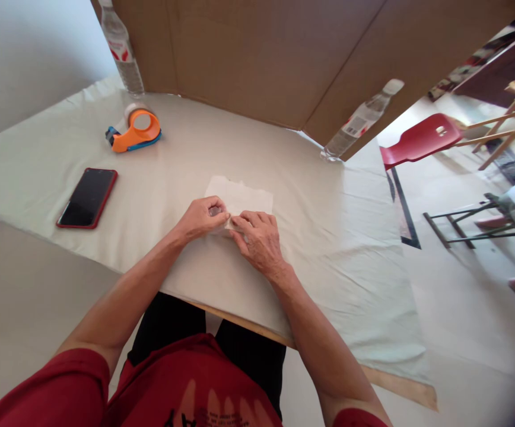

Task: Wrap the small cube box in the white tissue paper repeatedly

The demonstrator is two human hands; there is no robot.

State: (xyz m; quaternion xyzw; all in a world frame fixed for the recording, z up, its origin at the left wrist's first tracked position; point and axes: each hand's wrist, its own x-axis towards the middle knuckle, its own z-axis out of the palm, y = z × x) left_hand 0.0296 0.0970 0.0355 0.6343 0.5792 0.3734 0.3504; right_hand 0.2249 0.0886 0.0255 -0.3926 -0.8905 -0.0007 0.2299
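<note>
Nearest are the person's red T-shirt [186, 388] and black trousers [251, 356], up against the cloth-covered bench [333, 255]. Both bare hands meet over the near edge of a white paper sheet [246, 196], which lies on the bench straight ahead of the person. The left hand [204, 217] is curled, thumb and forefinger closed together in a pinch on the paper. The right hand [257, 237] is half open, fingers bent side by side over the paper's near edge and thumb set apart below them; whether it grips the paper I cannot tell. Off to the left lies a smartphone [87, 198] in a red case, screen up, and beyond it an orange and blue tape dispenser [144, 135]. Farther back, a left water bottle [124, 56] and a right water bottle [358, 126] stand beside a cardboard panel [257, 59]. Past the bench on the right is a red chair [426, 141]
</note>
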